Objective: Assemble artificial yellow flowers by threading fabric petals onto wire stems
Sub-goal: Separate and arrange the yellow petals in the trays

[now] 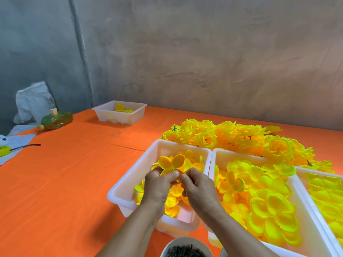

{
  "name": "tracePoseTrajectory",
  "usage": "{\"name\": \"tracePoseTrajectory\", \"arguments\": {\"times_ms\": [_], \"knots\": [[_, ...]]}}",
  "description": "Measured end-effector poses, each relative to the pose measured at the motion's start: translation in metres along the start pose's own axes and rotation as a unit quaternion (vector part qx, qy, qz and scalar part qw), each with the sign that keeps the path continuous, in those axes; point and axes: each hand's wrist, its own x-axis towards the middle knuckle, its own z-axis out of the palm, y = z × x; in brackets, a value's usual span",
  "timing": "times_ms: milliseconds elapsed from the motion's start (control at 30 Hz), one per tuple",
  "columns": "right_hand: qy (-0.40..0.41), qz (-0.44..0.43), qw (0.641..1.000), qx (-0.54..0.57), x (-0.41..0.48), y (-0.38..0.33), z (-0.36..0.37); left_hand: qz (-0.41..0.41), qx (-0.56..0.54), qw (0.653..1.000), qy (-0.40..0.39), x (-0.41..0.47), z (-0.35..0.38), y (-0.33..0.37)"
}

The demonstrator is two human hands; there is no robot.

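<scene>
A yellow fabric petal piece (pixel 171 163) with rounded lobes is held up over the left white bin (pixel 130 175), which holds small yellow petals. My left hand (pixel 159 186) pinches its lower edge from the left. My right hand (pixel 199 188) pinches it from the right, fingertips almost meeting at the piece's centre. Any wire stem is hidden by my fingers. A second bin (pixel 219 154) to the right is full of larger yellow petals (pixel 259 193). Behind the bins lies a heap of finished yellow flowers (pixel 232 138).
A third petal bin (pixel 304 173) sits at the far right. A bowl of dark green pieces (pixel 185 250) stands at the near edge. On the orange tablecloth (pixel 74 173) sit a far bin (pixel 119 112), a green bottle (pixel 56 119) and a white bag (pixel 33 101).
</scene>
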Motion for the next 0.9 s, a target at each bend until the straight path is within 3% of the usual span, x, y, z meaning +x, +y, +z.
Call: {"name": "tracePoseTrajectory", "arguments": {"times_ms": [67, 167, 400, 567, 733, 900], "knots": [[0.009, 0.021, 0.999, -0.027, 0.0029, 0.0, 0.0014, 0.086, 0.102, 0.991, 0.029, -0.0025, 0.0006, -0.0024], [0.012, 0.038, 0.999, -0.029, 0.004, -0.0026, 0.0021, 0.127, 0.112, 0.985, 0.04, -0.0077, 0.0002, -0.0025], [0.001, 0.085, 0.992, 0.095, 0.0014, -0.0022, -0.0003, 0.029, 0.041, 0.998, 0.029, -0.0007, 0.0007, 0.0], [0.049, 0.072, 0.99, 0.112, 0.0045, 0.0001, -0.0002, -0.014, 0.07, 0.993, -0.099, -0.0055, 0.0021, 0.0001], [0.052, 0.074, 0.99, 0.112, 0.0064, 0.004, 0.0026, -0.021, -0.009, 0.999, -0.048, -0.0011, -0.0011, 0.0008], [0.031, 0.071, 0.991, 0.105, 0.0059, 0.0043, 0.0028, 0.0, 0.005, 1.0, 0.004, -0.0034, 0.0004, -0.001]]}}
